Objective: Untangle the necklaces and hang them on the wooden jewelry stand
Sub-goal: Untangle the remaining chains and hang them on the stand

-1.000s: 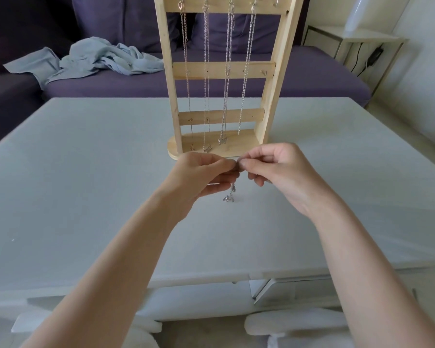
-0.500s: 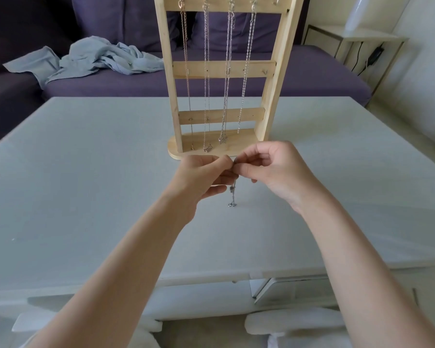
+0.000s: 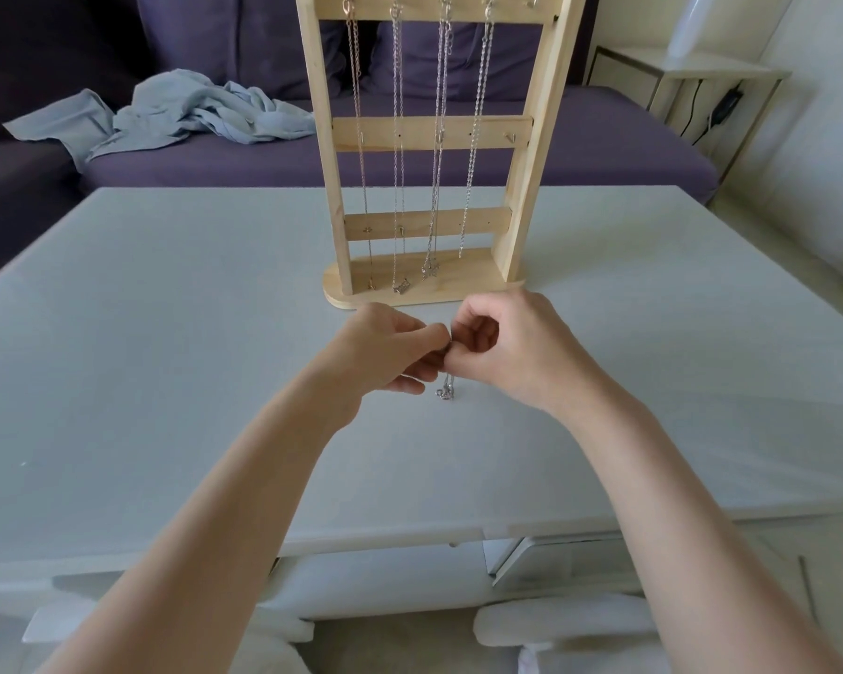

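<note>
Head view: a thin silver necklace point(image 3: 446, 389) is being held between the left hand point(image 3: 385, 355) and the right hand point(image 3: 504, 347), just in front of the base of the wooden jewelry stand point(image 3: 434, 133) on the table point(image 3: 166, 333). Both grips are narrow; the chain is being pinched between thumb and fingertips at the point where the two hands meet. A short length with a small pendant or clasp is hanging below the hands, close to or touching the table; which cannot be told. Four necklaces are already hanging from the top bar of the stand, and one hook at the right end of that bar appears free.

The step in hand is judged to be the working of the clasp or a last kink. For this to be done well, the chain is being kept slack between the pinches, so that no knot is being tightened. The links should be teased apart, not pulled. The hanging end should be kept clear of the hung chains. A grey cloth point(image 3: 186, 114) is lying on the sofa point(image 3: 580, 153) behind.
</note>
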The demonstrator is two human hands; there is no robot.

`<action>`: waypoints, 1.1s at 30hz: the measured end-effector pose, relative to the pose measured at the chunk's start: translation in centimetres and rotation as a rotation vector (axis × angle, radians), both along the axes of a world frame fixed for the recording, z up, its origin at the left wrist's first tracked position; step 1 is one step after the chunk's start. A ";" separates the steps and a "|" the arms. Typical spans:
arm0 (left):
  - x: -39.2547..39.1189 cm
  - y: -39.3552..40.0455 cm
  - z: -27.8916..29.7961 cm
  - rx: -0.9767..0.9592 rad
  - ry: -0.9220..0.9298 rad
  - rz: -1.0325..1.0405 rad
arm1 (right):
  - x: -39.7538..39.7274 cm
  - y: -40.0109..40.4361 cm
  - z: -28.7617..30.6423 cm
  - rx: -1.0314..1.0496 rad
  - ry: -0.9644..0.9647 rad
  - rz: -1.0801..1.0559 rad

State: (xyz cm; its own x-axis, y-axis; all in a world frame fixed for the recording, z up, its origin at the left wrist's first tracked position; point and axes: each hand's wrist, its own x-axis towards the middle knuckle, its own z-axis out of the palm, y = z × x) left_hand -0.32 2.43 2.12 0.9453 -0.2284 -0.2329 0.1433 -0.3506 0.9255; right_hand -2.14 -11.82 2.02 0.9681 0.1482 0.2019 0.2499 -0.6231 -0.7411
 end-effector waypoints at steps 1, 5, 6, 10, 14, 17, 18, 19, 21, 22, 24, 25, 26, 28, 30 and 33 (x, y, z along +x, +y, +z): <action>0.0 0.1 -0.1 0.004 0.020 -0.017 | 0.0 0.0 0.0 0.006 0.017 0.010; -0.1 0.2 -0.3 -0.070 0.105 -0.046 | 0.0 0.1 0.0 0.034 0.031 0.014; -0.1 0.2 -0.3 -0.088 0.121 -0.046 | 0.0 0.1 -0.1 0.030 0.030 0.012; -0.1 0.4 -0.4 -0.088 0.108 -0.035 | 0.1 0.0 -0.1 0.048 0.021 -0.005; -0.1 0.7 0.2 -0.208 0.024 -0.087 | 0.3 -0.4 0.0 0.105 0.027 -0.005; 0.1 0.8 0.3 -0.256 0.034 -0.105 | 0.3 -0.4 -0.1 0.117 0.066 0.009; 0.1 0.9 0.2 -0.264 0.056 -0.116 | 0.3 -0.4 -0.1 0.121 0.078 0.018; 0.2 0.9 0.1 -0.277 0.085 -0.124 | 0.2 -0.4 -0.1 0.130 0.091 0.027; 0.3 1.1 0.1 -0.322 0.155 -0.139 | 0.2 -0.4 0.0 0.151 0.122 0.044; 0.3 1.2 0.1 -0.341 0.185 -0.144 | 0.1 -0.4 0.1 0.160 0.144 0.057; 0.3 1.4 0.0 -0.356 0.225 -0.150 | 0.0 -0.3 0.2 0.160 0.192 0.082; 0.2 1.4 0.0 -0.356 0.238 -0.151 | 0.0 -0.3 0.2 0.152 0.209 0.086; 0.2 1.4 0.0 -0.354 0.246 -0.150 | 0.0 -0.2 0.2 0.147 0.221 0.089; 0.1 1.3 -0.1 -0.345 0.253 -0.135 | 0.0 -0.1 0.2 0.138 0.227 0.090; 0.1 1.3 -0.1 -0.335 0.257 -0.115 | 0.1 -0.1 0.2 0.120 0.223 0.075; 0.0 1.4 0.0 -0.328 0.267 -0.117 | 0.2 -0.3 0.2 0.107 0.220 0.083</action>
